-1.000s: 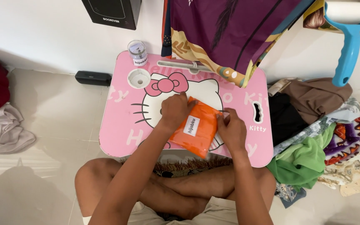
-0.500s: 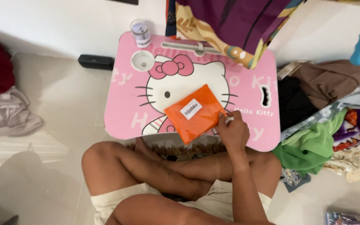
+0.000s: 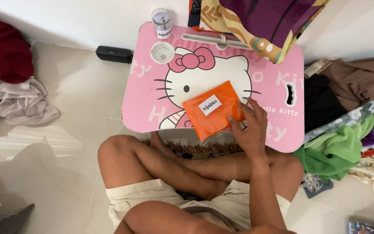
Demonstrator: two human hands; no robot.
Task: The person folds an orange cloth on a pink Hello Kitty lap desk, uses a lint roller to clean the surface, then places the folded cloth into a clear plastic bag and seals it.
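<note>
Orange and flat, the cloth packet [image 3: 215, 110] lies on the pink table [image 3: 148, 108], in a clear wrapper with a small white label on top. It sits just to the left of the right hand [image 3: 249, 128], and its right edge is under that hand's fingers [image 3: 239, 116]. The right hand lies flat on the table with the fingers spread a little and stretched out. It is not squeezing the packet; the fingertips only press down on the packet's right side and its lower right corner. The thumb points up past the packet's right edge. The left hand cannot be seen at all, so I cannot tell if it is open or closed. Past the packet, up and to the left of the hand, a small white round cup [image 3: 162, 52] sits in a hole in the table, and a little clear jar [image 3: 162, 22] with a label stands just behind it at the table's far corner. A purple and yellow cloth [image 3: 260, 26] hangs over the far edge of the table, well above the hand. To the right of the hand, off the table, a green cloth [image 3: 338, 149] lies in a pile of clothes on the floor. Below the hand are the person's crossed bare legs.
</note>
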